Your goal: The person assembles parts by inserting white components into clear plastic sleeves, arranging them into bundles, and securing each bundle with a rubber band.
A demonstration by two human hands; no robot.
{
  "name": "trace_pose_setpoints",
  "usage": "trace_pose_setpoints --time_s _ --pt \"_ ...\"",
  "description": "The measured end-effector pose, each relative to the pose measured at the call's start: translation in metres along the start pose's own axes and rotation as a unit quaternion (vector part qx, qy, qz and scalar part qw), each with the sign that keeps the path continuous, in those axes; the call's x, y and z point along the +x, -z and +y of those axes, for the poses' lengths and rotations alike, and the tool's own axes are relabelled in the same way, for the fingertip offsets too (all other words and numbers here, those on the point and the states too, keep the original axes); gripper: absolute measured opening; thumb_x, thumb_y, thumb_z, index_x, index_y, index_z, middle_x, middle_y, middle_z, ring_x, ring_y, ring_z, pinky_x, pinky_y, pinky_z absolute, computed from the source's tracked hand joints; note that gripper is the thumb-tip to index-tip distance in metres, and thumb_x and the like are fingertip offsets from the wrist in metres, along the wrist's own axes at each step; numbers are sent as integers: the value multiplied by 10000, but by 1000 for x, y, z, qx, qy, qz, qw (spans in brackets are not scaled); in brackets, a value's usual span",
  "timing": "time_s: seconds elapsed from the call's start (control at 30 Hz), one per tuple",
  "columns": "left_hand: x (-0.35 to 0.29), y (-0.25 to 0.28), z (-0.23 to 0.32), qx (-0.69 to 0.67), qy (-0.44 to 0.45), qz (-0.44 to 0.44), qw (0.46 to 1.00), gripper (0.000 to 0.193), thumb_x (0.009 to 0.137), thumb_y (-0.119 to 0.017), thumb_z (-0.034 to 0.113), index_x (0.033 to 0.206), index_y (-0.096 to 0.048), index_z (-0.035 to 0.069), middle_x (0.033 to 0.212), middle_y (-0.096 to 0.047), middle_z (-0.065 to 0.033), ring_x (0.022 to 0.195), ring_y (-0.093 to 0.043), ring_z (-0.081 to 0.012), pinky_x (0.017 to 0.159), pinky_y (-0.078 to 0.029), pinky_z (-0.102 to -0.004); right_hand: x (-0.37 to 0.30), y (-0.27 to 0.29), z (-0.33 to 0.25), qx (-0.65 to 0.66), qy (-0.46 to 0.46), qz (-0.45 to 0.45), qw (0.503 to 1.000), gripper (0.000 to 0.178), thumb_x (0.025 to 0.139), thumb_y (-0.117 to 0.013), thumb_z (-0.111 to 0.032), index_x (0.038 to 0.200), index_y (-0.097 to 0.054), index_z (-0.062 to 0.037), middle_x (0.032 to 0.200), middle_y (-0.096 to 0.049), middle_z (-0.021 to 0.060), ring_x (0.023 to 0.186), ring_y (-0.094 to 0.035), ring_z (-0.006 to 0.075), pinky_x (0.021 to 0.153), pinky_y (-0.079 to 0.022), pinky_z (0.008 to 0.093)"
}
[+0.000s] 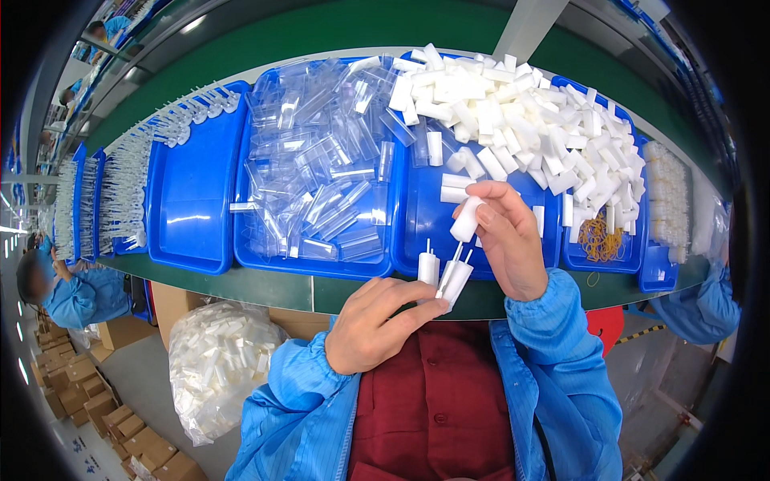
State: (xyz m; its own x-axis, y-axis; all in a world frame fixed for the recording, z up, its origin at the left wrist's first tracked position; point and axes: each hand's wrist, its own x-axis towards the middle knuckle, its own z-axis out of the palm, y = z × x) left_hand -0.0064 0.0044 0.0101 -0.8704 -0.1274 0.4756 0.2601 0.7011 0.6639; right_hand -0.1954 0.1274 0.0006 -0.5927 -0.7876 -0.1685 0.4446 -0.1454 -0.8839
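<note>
My left hand point(377, 321) is closed around two white cylindrical pieces point(455, 282) held upright side by side. Thin pins stick up from their tops. Just above them, my right hand point(513, 240) pinches a white foam block point(468, 220) between thumb and fingers. The block is tilted over the pins, and whether it touches them I cannot tell. Behind my hands is a blue tray point(413, 216) with loose white foam blocks point(473, 100) heaped at its far side.
Clear plastic sleeves fill a blue tray point(249, 240) left of centre. Farther left, white pinned parts point(192, 112) line another blue tray point(188, 208). Yellow rubber bands point(600, 240) lie at right. A bag of white pieces point(220, 361) stands below the table. Other people sit at both sides.
</note>
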Motion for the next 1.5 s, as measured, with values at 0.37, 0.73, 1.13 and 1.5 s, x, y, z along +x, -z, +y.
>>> trace_pose_setpoints --time_s 0.37,0.73,1.13,1.5 --pt "-1 -2 -4 -4 15 -9 1000 313 749 -677 15 1059 -692 53 1045 -653 -79 786 -615 -219 654 -471 -315 -5 5 -2 -77 -28 -95 992 250 977 -587 -88 1210 -571 1 1086 -681 139 1042 -652 180 930 -508 311" --pt "-2 3 -10 44 -1 -20 999 338 753 -679 43 1089 -694 71 1062 -665 -78 852 -633 -233 684 -479 -326 -1 6 9 -133 78 -181 971 138 931 -652 -35 1063 -646 6 1079 -660 112 979 -683 195 1040 -468 368" --pt "-9 -6 -16 -59 78 113 989 349 753 -755 -80 1062 -656 45 1043 -667 -133 878 -662 -273 727 -540 -338 -11 -6 -25 -447 221 -175 849 449 775 -766 -116 1213 -667 -119 1370 -533 88 1209 -497 307 1032 -382 421" --pt "-9 -4 -18 -137 154 100 973 274 784 -746 -71 1028 -670 28 1038 -665 -134 939 -657 -259 802 -531 -326 -13 -5 -36 -601 286 -202 718 357 720 -814 -184 1054 -690 -163 1107 -593 8 1152 -534 239 1057 -356 485"
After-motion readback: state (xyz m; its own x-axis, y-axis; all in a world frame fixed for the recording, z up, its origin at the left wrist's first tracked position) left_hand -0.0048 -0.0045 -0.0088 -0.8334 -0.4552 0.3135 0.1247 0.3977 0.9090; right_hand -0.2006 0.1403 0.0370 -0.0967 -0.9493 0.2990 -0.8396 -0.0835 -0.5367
